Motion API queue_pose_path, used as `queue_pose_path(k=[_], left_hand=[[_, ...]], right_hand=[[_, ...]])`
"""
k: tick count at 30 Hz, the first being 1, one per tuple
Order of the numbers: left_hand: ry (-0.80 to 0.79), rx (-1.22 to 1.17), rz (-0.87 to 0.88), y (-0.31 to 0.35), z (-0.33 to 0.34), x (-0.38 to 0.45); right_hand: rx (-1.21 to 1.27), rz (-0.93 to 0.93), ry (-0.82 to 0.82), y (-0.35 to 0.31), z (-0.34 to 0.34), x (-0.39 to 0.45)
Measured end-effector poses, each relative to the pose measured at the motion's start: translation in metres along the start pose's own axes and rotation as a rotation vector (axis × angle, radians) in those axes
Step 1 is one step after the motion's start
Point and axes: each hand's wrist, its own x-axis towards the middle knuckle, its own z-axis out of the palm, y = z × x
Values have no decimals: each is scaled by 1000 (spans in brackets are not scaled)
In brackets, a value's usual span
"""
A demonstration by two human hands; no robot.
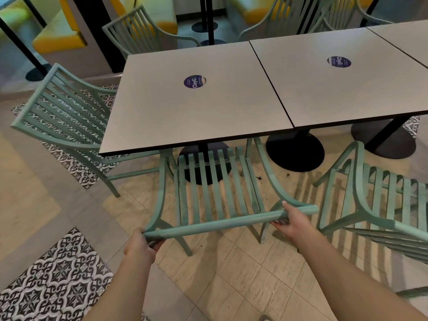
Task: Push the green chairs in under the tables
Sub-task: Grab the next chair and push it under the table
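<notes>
The head view shows six green chairs around three grey tables set in a row.

Low in the centre, the person holds the near chair by its top rail, which runs across the lower middle of the frame. The left hand is curled round the rail's left end; the right hand grips it near the right end, fingers wrapped under, thumb on top. The two hands are well apart. The front of this chair's seat lies under the edge of the left table.

A second chair stands at that table's left end, at the left of the frame. A third chair, at lower right, stands clear of the middle table. Three more chairs stand along the far side at the top: one at upper left, two at upper right.

The right table shows only a corner at the upper right. Two round stickers lie on the tabletops, one each on the left and middle tables.
</notes>
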Motion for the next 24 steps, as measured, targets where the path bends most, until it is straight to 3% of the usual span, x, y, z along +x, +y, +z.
queue_pose_path(k=[24], left_hand=[[24,-12,11,-22,-31,-18]], right_hand=[[-70,12,101,4,-27,-19]])
